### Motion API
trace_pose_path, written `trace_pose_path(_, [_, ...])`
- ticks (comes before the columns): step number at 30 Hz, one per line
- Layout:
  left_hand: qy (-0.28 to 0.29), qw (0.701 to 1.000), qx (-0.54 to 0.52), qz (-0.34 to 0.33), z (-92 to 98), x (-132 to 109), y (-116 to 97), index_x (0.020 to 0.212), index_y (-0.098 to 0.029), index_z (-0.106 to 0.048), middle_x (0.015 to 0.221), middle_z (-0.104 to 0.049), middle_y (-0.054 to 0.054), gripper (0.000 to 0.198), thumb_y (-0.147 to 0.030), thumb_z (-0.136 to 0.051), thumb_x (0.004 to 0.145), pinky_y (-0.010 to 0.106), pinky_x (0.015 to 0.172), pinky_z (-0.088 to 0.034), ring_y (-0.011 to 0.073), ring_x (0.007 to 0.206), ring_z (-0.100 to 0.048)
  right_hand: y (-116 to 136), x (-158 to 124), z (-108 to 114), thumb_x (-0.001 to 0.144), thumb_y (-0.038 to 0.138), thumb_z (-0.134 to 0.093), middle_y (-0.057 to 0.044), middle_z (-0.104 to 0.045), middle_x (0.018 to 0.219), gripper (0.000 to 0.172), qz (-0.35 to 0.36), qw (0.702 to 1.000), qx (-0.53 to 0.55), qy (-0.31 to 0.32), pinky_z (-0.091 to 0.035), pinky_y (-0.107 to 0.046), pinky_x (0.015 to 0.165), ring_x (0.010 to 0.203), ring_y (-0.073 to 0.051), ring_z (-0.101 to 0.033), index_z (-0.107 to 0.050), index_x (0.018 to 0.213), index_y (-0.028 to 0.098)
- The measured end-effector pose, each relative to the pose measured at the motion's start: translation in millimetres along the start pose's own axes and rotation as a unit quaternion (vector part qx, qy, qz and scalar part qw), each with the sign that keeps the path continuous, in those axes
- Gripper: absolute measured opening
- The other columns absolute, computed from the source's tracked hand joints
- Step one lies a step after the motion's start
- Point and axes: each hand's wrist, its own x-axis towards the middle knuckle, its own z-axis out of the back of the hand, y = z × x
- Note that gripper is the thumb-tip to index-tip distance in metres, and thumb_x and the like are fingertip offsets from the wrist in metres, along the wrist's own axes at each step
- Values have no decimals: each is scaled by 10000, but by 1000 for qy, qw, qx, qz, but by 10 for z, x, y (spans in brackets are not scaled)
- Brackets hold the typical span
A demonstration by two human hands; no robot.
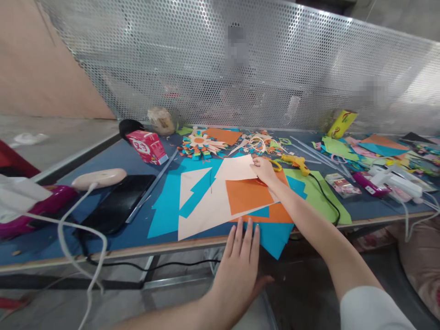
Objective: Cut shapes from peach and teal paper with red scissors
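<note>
Peach sheet (233,168): pale, matte, four-sided with straight edges; lay near the centre of the frame, its right edge at the right hand. Its left part overlapped blue paper.
Right hand (264,170): thumb and fingers closed in a pinch on the sheet's right edge, centre of frame.
Left hand (240,263): lower centre, back of the hand up, fingers extended and close together; no object seen in it. Fingertips stood at the lower edge of the papers; contact could not be told.
Large peach piece (209,214): below and left of the held sheet, with a blue zigzag strip (196,201) across it.
Orange sheet (245,199): flat, just below the held sheet, smooth and evenly coloured.
Green sheet (321,197): right of centre, beneath a black cord (325,192).
Yellow glue gun (296,162): right of the right hand, on its side.
</note>
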Motion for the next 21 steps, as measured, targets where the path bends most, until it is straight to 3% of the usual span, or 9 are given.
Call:
trace_pose_path(2, [31, 990, -48, -127, -92, -43, -60, 1475, -141, -382, 1506, -361, 186, 775, -597, -492, 859, 581, 1082, -397, 416, 1390, -345, 9, -5, 3, 933, 337, -579, -91, -601, 1232, 331, -4, 1000, 0, 2, -540, -427, 864, 1029, -213, -623, -575, 1222, 176])
trace_pose_path(4, [89, 928, -133, -337, -134, -47, -127, 1441, -272, -440, 1480, -454, 8, 483, -361, -376, 971, 299, 1096, -432, 195, 1388, -410, 17, -13, 7, 933, 336, -578, -90, -602, 1231, 329, -7, 1000, 2, 6, -540, -426, 863, 1027, -213, -623, -576, 1220, 176])
trace_pose_path(5, [99, 908, -150, -378, -129, -38, -151, 1409, -328, -476, 1428, -519, -72, 450, -283, -332, 985, 186, 1070, -423, 100, 1364, -433, 19, -15, 9, 932, 336, -580, -90, -603, 1229, 332, -7, 1000, 4, 8, -541, -427, 862, 1026, -214, -624, -574, 1222, 174])
trace_pose_path(7, [85, 900, -164, -394, -62, -5, -155, 1357, -305, -537, 1380, -570, -90, 440, -224, -311, 988, 181, 1122, -359, 67, 1360, -433, 21, -17, 9, 930, 337, -584, -89, -604, 1224, 337, -5, 1000, 12, 12, -542, -427, 858, 1023, -215, -626, -573, 1223, 170])
trace_pose_path(10, [-45, 911, -167, -373, 164, 57, -45, 1218, -250, -629, 1373, -588, -48, 328, -291, -404, 982, 356, 1244, -97, 132, 1390, -411, 25, -18, 9, 931, 337, -583, -89, -605, 1224, 335, 6, 999, 32, 9, -542, -426, 858, 1022, -214, -626, -574, 1221, 171])
trace_pose_path(13, [-202, 926, -172, -269, 495, 137, 160, 971, -204, -698, 1081, -754, -10, 236, -343, -510, 939, 354, 1248, -39, 153, 1266, -553, 41, -33, 21, 932, 339, -581, -88, -609, 1214, 331, 21, 998, 61, -3, -545, -422, 851, 1012, -210, -629, -576, 1216, 169])
trace_pose_path(16, [-241, 950, -165, -114, 861, 312, 448, 813, -249, -698, 896, -773, -21, 330, -266, -406, 966, 478, 1229, -110, 195, 1208, -599, 62, -58, 46, 929, 336, -583, -67, -651, 1094, 284, 41, 994, 96, -20, -556, -372, 784, 908, -181, -650, -603, 1144, 151])
trace_pose_path(19, [-286, 939, -165, 96, 1124, 664, 860, 890, -188, -690, 1110, -714, 83, 366, -312, -354, 959, 497, 1143, -296, 263, 1274, -532, 72, -64, 64, 912, 312, -558, -12, -677, 836, 197, 65, 988, 132, -36, -523, -267, 625, 683, -146, -641, -639, 1021, 169])
trace_pose_path(21, [-324, 915, -167, 173, 1164, 972, 1185, 1104, -172, -641, 1239, -640, 114, 302, -338, -523, 881, 520, 1140, -272, 298, 1339, -443, 74, -54, 63, 894, 306, -526, 14, -651, 716, 189, 80, 984, 153, -44, -472, -234, 520, 541, -124, -581, -634, 999, 193])
